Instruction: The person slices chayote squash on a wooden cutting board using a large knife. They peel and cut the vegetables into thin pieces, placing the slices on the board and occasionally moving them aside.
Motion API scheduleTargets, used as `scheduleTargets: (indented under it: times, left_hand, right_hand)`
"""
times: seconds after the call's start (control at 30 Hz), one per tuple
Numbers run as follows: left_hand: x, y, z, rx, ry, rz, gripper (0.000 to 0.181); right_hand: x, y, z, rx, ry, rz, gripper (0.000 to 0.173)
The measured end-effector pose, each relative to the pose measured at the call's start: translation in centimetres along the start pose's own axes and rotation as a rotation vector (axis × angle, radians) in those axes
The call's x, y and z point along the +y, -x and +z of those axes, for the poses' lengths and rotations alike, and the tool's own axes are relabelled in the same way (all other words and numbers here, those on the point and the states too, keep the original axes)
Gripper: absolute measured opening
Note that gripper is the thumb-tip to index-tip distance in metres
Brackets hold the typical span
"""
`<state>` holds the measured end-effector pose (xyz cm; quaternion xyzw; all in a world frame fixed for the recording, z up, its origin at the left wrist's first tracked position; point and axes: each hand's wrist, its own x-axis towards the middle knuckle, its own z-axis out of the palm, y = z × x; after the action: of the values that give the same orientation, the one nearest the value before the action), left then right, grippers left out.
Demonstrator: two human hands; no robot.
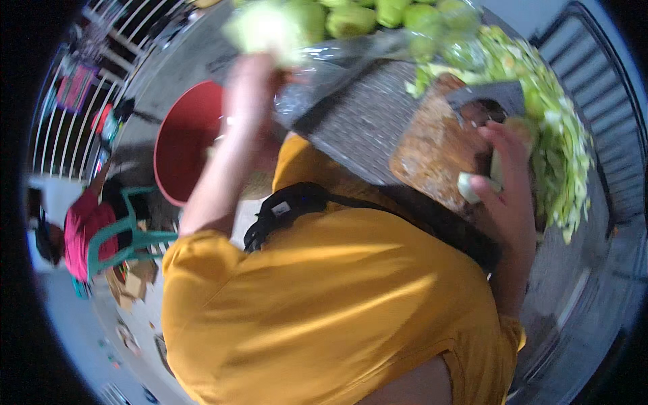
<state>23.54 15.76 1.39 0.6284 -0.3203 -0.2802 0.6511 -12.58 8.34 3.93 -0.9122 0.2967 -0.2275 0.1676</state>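
My left hand [253,83] is raised at the upper left, blurred by motion. Its fingers are closed on a pale green vegetable [266,30], which looks like cabbage but is washed out by glare. On the right, my right hand [506,162] is over the edge of a worn wooden chopping board [430,147], fingers and thumb apart. A small whitish-green chunk [470,188] shows at its thumb; whether the hand grips it is unclear. A broad cleaver blade [491,96] lies across the board's far end, just beyond my fingertips. Its handle is hidden.
Shredded cabbage [562,167] curves around the board's right side. Light-green vegetables [349,21], some in clear plastic, are piled at the far edge. A red tub [187,147] stands left of the dark ribbed surface [364,121]. Farther left, a person [88,233] sits on a green chair [134,235].
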Motion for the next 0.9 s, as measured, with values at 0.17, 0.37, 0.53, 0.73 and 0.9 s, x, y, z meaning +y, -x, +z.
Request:
scheduleTargets:
  times: [0.17,0.37,0.53,0.73,0.9]
  left_hand:
    - [-5.7,-9.8,-27.0,-0.218,0.776,-0.004,0.033]
    - [-17.5,-13.9,-45.7,0.584,0.601,-0.265,0.023]
    - [-18.7,-13.1,-39.6,0.419,0.549,-0.323,0.010]
    - [-9.0,-13.2,-23.8,0.519,-0.003,0.186,0.021]
    - [-0.2,-9.1,-4.6,0.048,-0.447,0.669,0.014]
  right_hand:
    - [-0.1,3.5,2.3,-0.197,0.243,0.079,0.047]
    - [0.0,4.1,3.5,-0.167,0.245,0.090,0.041]
    - [0.7,5.5,3.5,-0.073,0.170,0.113,0.038]
    - [5.7,6.5,0.7,0.261,0.370,0.098,0.026]
    - [16.0,4.1,-7.1,0.993,0.925,0.112,0.049]
